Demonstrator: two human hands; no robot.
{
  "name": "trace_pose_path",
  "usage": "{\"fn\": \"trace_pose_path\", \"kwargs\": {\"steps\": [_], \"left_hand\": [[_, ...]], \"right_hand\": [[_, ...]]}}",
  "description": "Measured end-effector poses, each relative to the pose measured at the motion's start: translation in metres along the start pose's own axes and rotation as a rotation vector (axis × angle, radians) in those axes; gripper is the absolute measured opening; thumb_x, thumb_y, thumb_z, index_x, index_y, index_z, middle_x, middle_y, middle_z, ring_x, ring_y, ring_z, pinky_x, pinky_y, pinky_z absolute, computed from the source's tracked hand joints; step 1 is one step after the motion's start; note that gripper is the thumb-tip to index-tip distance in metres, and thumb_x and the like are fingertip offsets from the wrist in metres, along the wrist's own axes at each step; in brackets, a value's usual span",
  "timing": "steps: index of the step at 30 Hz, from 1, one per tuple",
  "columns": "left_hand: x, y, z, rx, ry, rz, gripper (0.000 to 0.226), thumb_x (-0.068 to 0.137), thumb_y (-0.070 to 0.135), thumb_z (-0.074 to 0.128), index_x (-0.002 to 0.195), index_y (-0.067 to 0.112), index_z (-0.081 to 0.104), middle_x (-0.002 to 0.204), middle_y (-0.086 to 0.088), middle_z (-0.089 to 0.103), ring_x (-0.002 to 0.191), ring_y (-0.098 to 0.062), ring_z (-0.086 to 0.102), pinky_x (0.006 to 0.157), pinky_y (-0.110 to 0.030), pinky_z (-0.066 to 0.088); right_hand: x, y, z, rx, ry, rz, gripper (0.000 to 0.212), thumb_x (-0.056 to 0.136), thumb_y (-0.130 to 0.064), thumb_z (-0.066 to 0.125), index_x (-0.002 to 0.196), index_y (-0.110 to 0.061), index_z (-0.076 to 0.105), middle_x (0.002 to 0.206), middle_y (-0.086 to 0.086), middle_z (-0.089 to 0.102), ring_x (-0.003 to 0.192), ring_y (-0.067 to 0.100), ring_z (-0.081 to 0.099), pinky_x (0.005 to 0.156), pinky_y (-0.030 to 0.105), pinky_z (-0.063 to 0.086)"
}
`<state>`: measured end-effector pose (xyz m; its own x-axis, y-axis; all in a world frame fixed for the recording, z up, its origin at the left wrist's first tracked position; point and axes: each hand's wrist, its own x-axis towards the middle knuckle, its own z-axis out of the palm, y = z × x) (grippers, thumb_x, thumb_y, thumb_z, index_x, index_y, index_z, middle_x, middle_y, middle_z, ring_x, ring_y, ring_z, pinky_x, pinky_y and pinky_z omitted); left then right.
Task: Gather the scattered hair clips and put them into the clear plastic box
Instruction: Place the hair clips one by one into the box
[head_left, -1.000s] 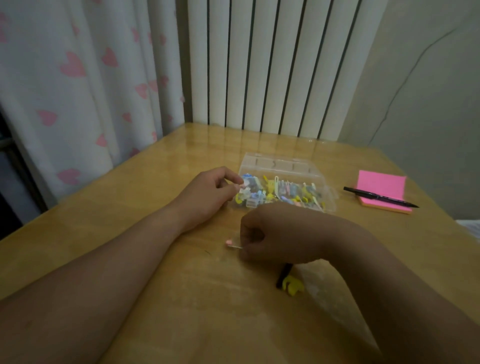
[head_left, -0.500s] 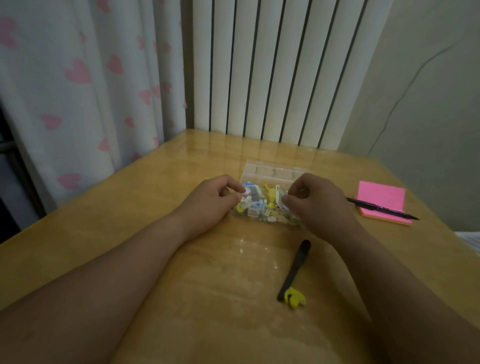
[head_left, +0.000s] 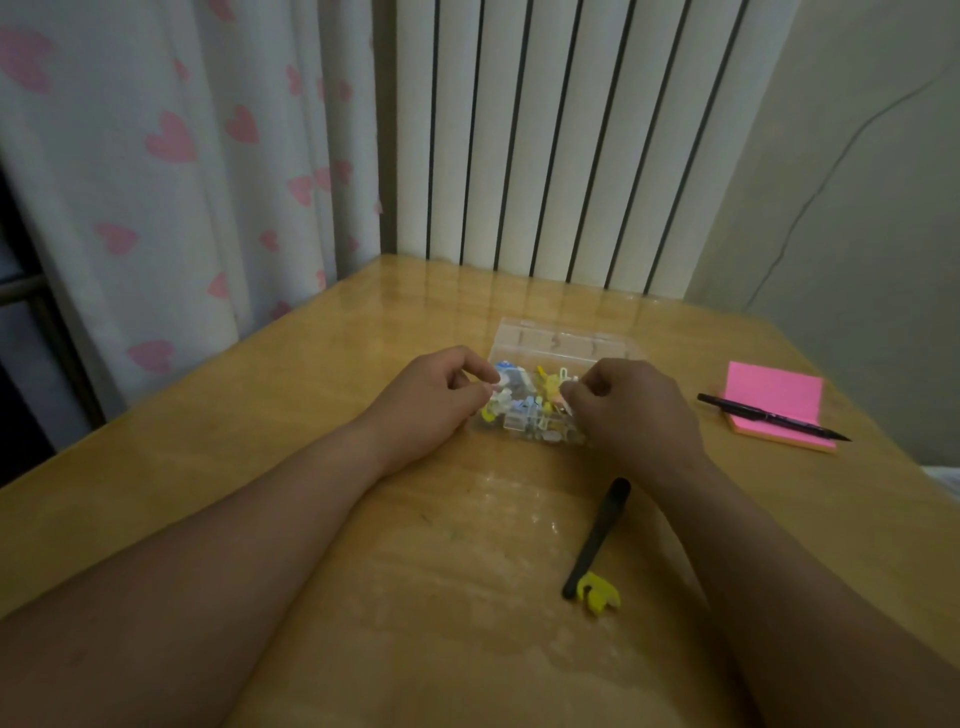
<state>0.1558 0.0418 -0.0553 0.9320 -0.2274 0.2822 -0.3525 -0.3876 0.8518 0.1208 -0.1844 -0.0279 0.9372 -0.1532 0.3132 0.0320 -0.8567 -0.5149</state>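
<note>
The clear plastic box sits open at mid-table, its lid tilted back, with several small colourful hair clips inside. My left hand pinches the box's left edge with thumb and curled fingers. My right hand hovers over the box's right half with its fingers curled, pinching a small pink hair clip just above the pile. That hand hides the box's right part. A long black hair clip with a yellow ornament lies on the wooden table near my right forearm.
A pink sticky-note pad with a black pen across it lies to the right of the box. A white radiator stands behind the table and a heart-print curtain hangs on the left.
My right hand lifted a pink clip off the table in front of the box and carried it forward over the box. The black clip it covered now shows. My left hand stayed.
</note>
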Motion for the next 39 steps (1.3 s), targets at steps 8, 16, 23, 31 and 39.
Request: {"fn": "trace_pose_path", "kwargs": {"steps": [8,16,23,31,39], "left_hand": [[0.000,-0.001,0.000,0.007,0.008,-0.004,0.008,0.100,0.027,0.071,0.106,0.026,0.075,0.071,-0.002,0.063,0.067,-0.012,0.060,0.074,-0.035,0.051],[0.000,0.000,0.000,0.002,0.007,-0.008,0.006,0.099,0.026,0.071,0.102,0.027,0.076,0.071,-0.012,0.062,0.069,-0.018,0.060,0.073,-0.035,0.050],[-0.004,0.005,-0.002,0.048,0.004,0.007,0.012,0.100,0.021,0.067,0.103,0.027,0.077,0.082,-0.019,0.069,0.068,-0.010,0.060,0.069,-0.027,0.050],[-0.005,0.006,-0.003,0.048,-0.004,0.009,0.014,0.101,0.021,0.065,0.103,0.028,0.078,0.085,-0.020,0.072,0.070,-0.016,0.060,0.072,-0.032,0.050],[-0.005,0.006,-0.001,0.038,0.005,-0.007,0.015,0.100,0.018,0.066,0.101,0.026,0.078,0.074,-0.007,0.065,0.068,-0.012,0.058,0.072,-0.032,0.049]], "right_hand": [[-0.004,0.008,-0.013,0.114,-0.022,-0.100,0.019,0.099,-0.040,0.068,0.087,-0.026,0.073,0.084,-0.009,0.071,0.080,0.009,0.066,0.074,0.041,0.060],[-0.003,0.013,-0.015,0.103,-0.050,-0.116,0.017,0.098,-0.040,0.070,0.088,-0.026,0.074,0.084,-0.011,0.071,0.080,0.006,0.066,0.070,0.036,0.056],[-0.007,-0.001,-0.050,0.178,-0.215,-0.229,0.010,0.099,-0.035,0.072,0.098,-0.026,0.076,0.091,-0.009,0.075,0.086,0.005,0.069,0.074,0.026,0.054],[-0.015,-0.004,-0.076,0.029,-0.486,-0.282,0.007,0.096,-0.027,0.076,0.094,-0.033,0.075,0.089,-0.009,0.075,0.078,0.002,0.069,0.075,0.029,0.058],[-0.058,0.001,-0.089,-0.027,-0.869,-0.267,0.009,0.092,-0.034,0.080,0.098,-0.030,0.075,0.087,-0.007,0.078,0.073,0.013,0.075,0.065,0.021,0.058]]}}
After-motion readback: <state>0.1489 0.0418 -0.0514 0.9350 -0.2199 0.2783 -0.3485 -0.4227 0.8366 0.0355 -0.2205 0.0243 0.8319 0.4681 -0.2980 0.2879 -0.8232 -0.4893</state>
